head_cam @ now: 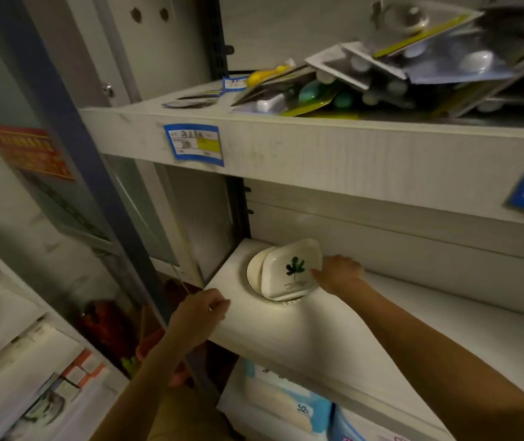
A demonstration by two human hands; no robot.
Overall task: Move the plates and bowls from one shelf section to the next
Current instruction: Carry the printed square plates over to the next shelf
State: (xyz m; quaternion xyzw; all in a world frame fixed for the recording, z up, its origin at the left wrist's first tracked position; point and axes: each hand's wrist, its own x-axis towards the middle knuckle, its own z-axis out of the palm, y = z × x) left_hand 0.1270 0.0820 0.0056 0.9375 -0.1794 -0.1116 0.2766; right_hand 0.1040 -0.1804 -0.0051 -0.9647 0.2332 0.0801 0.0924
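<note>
left hand [201,308] curled over shelf [318,338] corner, lower centre | right hand [338,273] grips dish [289,272] rim, mid-frame | dish lies on plate [253,274]

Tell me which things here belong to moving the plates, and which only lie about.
For the job: leaf dish, round plate under it, right hand holding the dish, left hand gripping the shelf.
Lying about: blister packs, price label, tissue packs.

White plate [292,271] bears a green leaf; shelf [334,329] white.
</note>
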